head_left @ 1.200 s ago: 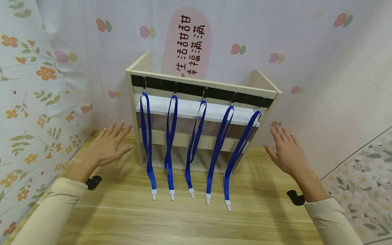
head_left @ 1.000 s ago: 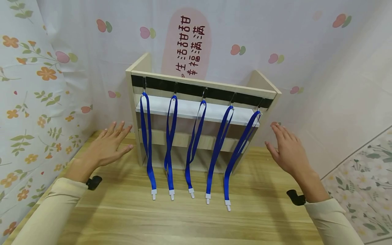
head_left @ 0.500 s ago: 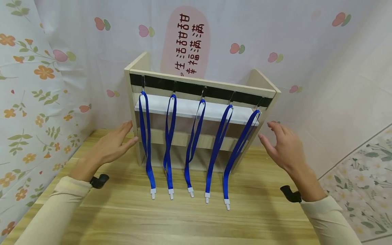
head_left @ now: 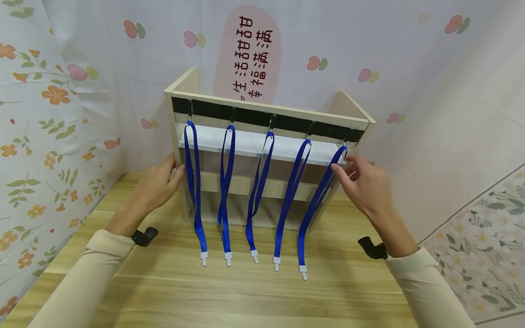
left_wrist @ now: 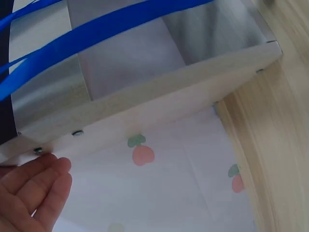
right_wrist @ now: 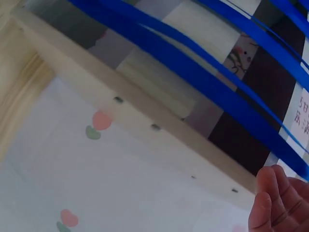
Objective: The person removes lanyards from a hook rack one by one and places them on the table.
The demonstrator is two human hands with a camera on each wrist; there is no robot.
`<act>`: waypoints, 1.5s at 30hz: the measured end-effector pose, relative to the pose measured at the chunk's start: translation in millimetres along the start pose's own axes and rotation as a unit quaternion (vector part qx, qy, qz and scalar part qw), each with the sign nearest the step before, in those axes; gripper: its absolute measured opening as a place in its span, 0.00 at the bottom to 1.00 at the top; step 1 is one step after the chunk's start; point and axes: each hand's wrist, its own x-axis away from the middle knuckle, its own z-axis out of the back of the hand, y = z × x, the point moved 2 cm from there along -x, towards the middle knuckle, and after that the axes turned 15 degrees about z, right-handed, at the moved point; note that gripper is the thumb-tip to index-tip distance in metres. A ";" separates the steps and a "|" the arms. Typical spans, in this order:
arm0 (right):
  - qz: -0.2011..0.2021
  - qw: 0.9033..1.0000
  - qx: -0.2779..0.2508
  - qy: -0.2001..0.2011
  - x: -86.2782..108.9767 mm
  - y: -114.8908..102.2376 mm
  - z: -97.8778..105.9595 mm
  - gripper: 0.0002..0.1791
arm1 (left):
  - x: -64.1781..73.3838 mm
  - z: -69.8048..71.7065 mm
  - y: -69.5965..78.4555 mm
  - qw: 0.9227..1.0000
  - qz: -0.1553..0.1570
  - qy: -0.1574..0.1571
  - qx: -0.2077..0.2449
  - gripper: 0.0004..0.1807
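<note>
A light wooden rack [head_left: 242,186] stands on the table. Blue lanyards with white clips hang from metal hooks on its black strip; the rightmost lanyard [head_left: 301,248] slants most. At the rack's left side my left hand [head_left: 153,189] grips the upright, thumb at the front edge and fingertips on the outer face of the side panel [left_wrist: 169,104]. My right hand [head_left: 371,189] is at the opposite upright with bent fingers. Its thumb overlaps the rightmost lanyard in the head view. Fingertips appear beside the panel edge in the right wrist view; firm contact is unclear.
A white board [head_left: 254,141] crosses the rack behind the lanyards. Patterned curtain [head_left: 295,27] hangs close behind, and flowered cloth [head_left: 53,136] hangs at the left. Bare wood-grain tabletop [head_left: 246,300] lies in front. A black device [head_left: 145,237] sits on each wrist.
Both hands have moved inward from either side to the rack's uprights. Their spread fingers have bent. The rack and lanyards stay put, with a slight shift of the view.
</note>
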 end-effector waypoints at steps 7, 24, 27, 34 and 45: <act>-0.004 0.999 0.006 0.035 -12.0 -3.5 -4.1 0.18 | -1.2 -2.1 4.9 0.999 -0.001 0.037 -0.002 0.11; -0.030 0.987 -0.082 0.133 -15.9 -5.3 18.8 0.09 | -2.3 -8.5 7.1 0.998 0.001 0.060 0.009 0.11; -0.073 0.977 -0.129 0.150 -15.5 -3.3 30.0 0.12 | -2.0 -8.5 7.7 0.998 0.000 0.063 0.013 0.10; -0.151 0.955 -0.181 0.179 -16.8 10.4 61.2 0.10 | -1.8 -8.1 8.1 0.997 -0.006 0.071 0.014 0.10; -0.212 0.926 -0.208 0.232 -20.1 45.7 104.3 0.04 | -2.1 -8.5 6.4 0.997 0.000 0.071 0.015 0.11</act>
